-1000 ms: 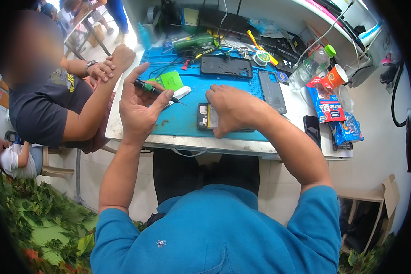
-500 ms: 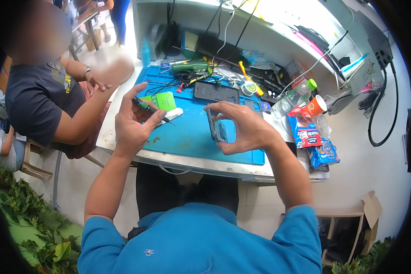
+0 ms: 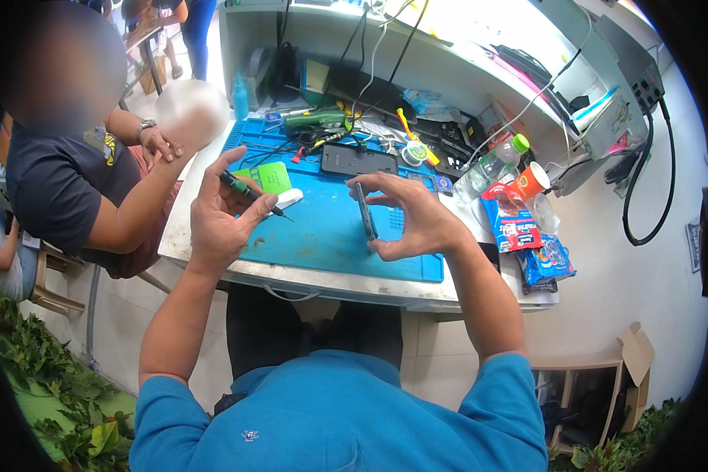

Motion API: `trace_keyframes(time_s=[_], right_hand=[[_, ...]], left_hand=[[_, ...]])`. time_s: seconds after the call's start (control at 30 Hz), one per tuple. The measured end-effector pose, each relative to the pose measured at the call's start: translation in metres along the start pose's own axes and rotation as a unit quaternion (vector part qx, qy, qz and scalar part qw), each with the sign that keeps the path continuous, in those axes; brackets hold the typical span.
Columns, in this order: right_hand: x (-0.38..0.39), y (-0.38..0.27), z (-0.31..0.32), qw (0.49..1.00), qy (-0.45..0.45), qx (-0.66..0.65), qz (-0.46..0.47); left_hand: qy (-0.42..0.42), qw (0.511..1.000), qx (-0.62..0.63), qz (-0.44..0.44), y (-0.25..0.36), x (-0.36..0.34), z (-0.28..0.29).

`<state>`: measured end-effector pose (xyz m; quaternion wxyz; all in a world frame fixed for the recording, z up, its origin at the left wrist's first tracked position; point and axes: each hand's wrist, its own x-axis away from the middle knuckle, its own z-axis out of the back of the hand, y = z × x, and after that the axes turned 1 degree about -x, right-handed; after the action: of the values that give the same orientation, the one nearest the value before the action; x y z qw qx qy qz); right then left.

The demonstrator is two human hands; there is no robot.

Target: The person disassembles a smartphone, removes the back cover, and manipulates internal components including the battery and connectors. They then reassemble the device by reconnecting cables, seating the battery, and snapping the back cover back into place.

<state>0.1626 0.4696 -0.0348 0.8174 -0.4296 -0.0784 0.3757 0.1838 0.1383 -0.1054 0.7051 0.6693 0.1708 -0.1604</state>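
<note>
My left hand (image 3: 220, 228) is closed round a thin green-and-black screwdriver (image 3: 241, 187), whose fine tip points down to the right over the mat. Between the thumb and fingers of my right hand (image 3: 421, 214) a smartphone (image 3: 364, 211) stands almost edge-on, gripped by its two ends. A gap separates screwdriver and phone. Both hands are raised over a blue repair mat (image 3: 315, 256). Behind them lie a green card (image 3: 271, 177), a white piece beside it (image 3: 289, 197), and a dark phone frame (image 3: 359, 160).
Tools, cables and a green-handled tool (image 3: 315, 119) crowd the mat's back. On the right are a clear bottle (image 3: 488, 173), an orange cup (image 3: 531, 180) and snack packets (image 3: 511, 220). At my left sits another person (image 3: 71, 185), arms folded, close to the white table's edge (image 3: 182, 228).
The phone in my right hand has turned further edge-on, so less of its broad side shows. My left hand keeps the screwdriver nearly in place. The whole view has shifted slightly.
</note>
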Motion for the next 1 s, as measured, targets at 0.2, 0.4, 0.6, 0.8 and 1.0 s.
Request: trace_keyframes(time_s=[0.2, 0.4, 0.6, 0.8, 1.0], right_hand=[[0.003, 0.008, 0.004, 0.999, 0.018, -0.035, -0.017], [0.001, 0.01, 0.003, 0.999, 0.032, -0.015, -0.002], [-0.007, -0.008, -0.015, 0.985, -0.017, 0.174, 0.013], [-0.008, -0.01, -0.044, 0.962, -0.075, 0.264, -0.008], [-0.015, -0.01, -0.05, 0.948, -0.119, 0.289, -0.066]], left_hand=[[-0.001, 1.0, 0.018, 0.016, 0.0, 0.001, -0.006], [-0.009, 1.0, -0.001, -0.014, -0.006, 0.001, -0.004], [-0.076, 0.991, -0.101, 0.044, 0.004, 0.002, -0.002], [-0.204, 0.911, -0.359, 0.012, -0.002, -0.026, 0.005], [-0.224, 0.857, -0.446, -0.13, -0.043, -0.062, -0.003]])
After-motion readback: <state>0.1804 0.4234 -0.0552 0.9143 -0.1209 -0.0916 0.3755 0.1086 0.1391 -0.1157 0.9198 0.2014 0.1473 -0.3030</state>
